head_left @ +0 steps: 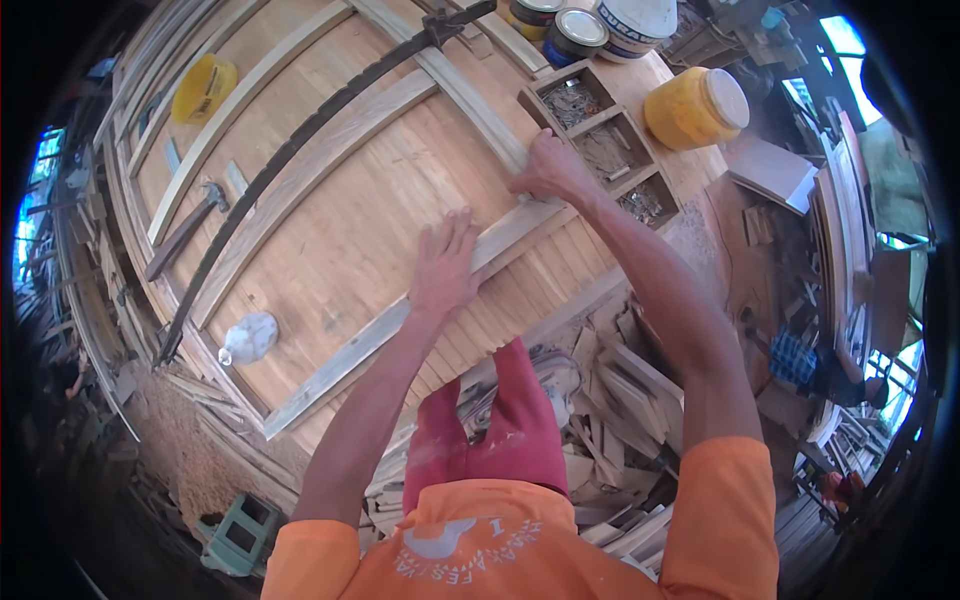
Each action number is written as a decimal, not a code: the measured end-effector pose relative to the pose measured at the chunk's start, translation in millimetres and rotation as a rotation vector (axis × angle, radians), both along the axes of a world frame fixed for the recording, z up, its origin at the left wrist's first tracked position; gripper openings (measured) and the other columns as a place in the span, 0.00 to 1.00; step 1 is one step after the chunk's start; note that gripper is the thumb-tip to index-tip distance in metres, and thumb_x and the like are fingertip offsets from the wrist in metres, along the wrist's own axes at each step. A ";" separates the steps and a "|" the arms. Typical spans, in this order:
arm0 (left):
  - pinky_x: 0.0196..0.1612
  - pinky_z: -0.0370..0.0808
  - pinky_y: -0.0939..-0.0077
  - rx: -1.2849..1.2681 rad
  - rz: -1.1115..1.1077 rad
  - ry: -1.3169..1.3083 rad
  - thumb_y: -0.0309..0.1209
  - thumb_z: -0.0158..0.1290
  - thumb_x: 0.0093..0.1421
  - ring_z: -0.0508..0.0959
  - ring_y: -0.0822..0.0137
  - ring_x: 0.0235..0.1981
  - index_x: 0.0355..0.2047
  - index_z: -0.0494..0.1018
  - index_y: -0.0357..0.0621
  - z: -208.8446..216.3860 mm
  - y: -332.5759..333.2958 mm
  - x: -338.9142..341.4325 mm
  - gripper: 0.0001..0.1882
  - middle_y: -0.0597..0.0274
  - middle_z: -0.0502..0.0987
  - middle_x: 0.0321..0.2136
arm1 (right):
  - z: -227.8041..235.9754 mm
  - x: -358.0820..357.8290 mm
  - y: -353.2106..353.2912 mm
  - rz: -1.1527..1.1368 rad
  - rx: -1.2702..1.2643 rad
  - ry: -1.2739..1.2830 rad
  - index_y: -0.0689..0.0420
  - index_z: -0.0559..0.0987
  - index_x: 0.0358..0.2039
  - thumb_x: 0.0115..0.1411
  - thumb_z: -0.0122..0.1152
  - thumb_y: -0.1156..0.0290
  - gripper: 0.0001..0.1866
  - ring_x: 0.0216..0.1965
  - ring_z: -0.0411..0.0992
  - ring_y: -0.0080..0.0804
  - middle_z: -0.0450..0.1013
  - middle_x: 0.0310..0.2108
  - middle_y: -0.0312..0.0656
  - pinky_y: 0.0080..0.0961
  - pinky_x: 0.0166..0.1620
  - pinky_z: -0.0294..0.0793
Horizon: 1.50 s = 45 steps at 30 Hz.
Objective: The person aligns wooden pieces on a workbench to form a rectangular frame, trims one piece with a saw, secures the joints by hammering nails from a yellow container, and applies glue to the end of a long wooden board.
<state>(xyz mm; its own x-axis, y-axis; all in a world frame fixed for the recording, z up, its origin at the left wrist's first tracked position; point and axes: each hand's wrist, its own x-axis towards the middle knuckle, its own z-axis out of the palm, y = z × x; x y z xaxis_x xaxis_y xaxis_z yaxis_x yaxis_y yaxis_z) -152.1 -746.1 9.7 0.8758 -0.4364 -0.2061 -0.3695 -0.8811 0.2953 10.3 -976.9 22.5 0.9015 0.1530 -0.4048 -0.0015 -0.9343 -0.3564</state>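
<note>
My left hand lies with its fingers stretched out across a wooden strip along the near edge of a wooden panel. My right hand is closed at the corner where this strip meets a crosspiece; what its fingers hold, if anything, is hidden. A long dark bar clamp crosses the panel on the left. Near it a hammer rests on the frame. A whitish plastic bottle lies on its side at the panel's near left.
A divided wooden box with nails stands beside my right hand. Beyond it are a yellow jar, a can and a white tub. A yellow open container sits far left. Wood offcuts lie below the bench.
</note>
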 end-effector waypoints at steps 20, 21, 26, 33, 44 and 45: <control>0.72 0.51 0.22 0.061 -0.035 0.048 0.45 0.57 0.69 0.52 0.52 0.79 0.71 0.60 0.45 0.5 -0.3 3.3 0.36 0.60 0.49 0.80 | 2.3 4.7 -5.6 0.099 -0.034 -0.003 0.73 0.86 0.35 0.38 0.77 0.53 0.34 0.45 0.82 0.60 0.80 0.43 0.68 0.42 0.49 0.85; 0.72 0.51 0.22 0.044 -0.034 0.045 0.45 0.57 0.69 0.52 0.52 0.79 0.71 0.60 0.45 0.2 0.5 3.3 0.36 0.60 0.49 0.80 | 2.8 5.1 -5.6 0.098 -0.036 0.016 0.73 0.86 0.35 0.38 0.77 0.53 0.34 0.45 0.82 0.60 0.80 0.44 0.68 0.42 0.50 0.85; 0.72 0.50 0.20 0.046 -0.019 0.062 0.44 0.57 0.69 0.50 0.53 0.79 0.70 0.60 0.46 0.4 -1.1 2.5 0.35 0.62 0.51 0.79 | 9.6 6.1 -3.9 0.101 -0.030 0.041 0.72 0.86 0.36 0.38 0.77 0.52 0.34 0.47 0.82 0.60 0.80 0.45 0.68 0.41 0.52 0.84; 0.71 0.49 0.17 0.019 -0.015 0.042 0.47 0.58 0.68 0.50 0.52 0.80 0.70 0.61 0.47 -4.0 -3.1 1.6 0.35 0.64 0.52 0.79 | 17.7 5.0 -1.9 0.097 -0.072 0.043 0.72 0.86 0.36 0.38 0.77 0.50 0.35 0.48 0.82 0.60 0.80 0.45 0.69 0.40 0.53 0.84; 0.68 0.55 0.15 0.111 0.010 -0.044 0.50 0.56 0.68 0.54 0.55 0.78 0.67 0.66 0.48 -4.4 -7.2 1.3 0.33 0.65 0.55 0.78 | 2.0 -0.8 -5.2 0.070 -0.063 -0.153 0.73 0.85 0.38 0.38 0.78 0.48 0.38 0.46 0.83 0.58 0.81 0.43 0.68 0.41 0.52 0.84; 0.68 0.55 0.15 0.065 0.021 -0.065 0.50 0.56 0.68 0.54 0.55 0.78 0.67 0.66 0.48 -5.7 -8.1 2.0 0.33 0.65 0.55 0.78 | -0.2 -1.5 -7.7 0.045 -0.089 -0.132 0.73 0.85 0.40 0.39 0.78 0.48 0.39 0.46 0.83 0.58 0.82 0.43 0.66 0.41 0.51 0.84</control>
